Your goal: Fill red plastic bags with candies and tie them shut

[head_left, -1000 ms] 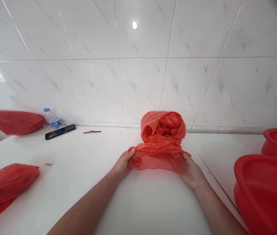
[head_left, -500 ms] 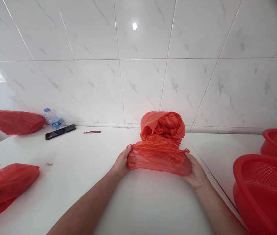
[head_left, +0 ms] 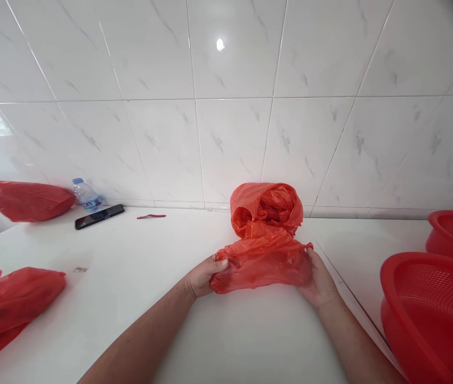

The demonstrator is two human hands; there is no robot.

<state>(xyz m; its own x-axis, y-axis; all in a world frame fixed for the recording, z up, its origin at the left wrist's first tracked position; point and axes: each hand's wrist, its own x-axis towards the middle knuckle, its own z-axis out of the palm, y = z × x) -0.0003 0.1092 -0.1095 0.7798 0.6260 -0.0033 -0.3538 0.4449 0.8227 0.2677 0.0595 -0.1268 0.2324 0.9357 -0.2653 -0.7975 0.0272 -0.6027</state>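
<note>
A thin red plastic bag (head_left: 264, 264) lies bunched on its side between my two hands, just above or on the white table. My left hand (head_left: 206, 274) grips its left end, thumb on top and fingers behind the film. At the other end my right hand (head_left: 317, 277) is closed on the plastic, its fingers partly hidden under and inside the bag. Right behind, against the wall, sits a rounded bundle of red plastic bags (head_left: 266, 205) with crumpled film in its hollow. The held bag touches the front of this bundle.
Two red perforated baskets (head_left: 390, 272) stand at the right. On the left lie a knotted red bag (head_left: 22, 298), a full red bag (head_left: 30, 201), a water bottle (head_left: 86, 194) and a phone (head_left: 99, 216). A thin red strip (head_left: 151, 216) rests near the tiled wall (head_left: 234, 144).
The left end of the held bag has come slightly lower and to the right, with my left thumb now across its front. My right hand has hardly moved.
</note>
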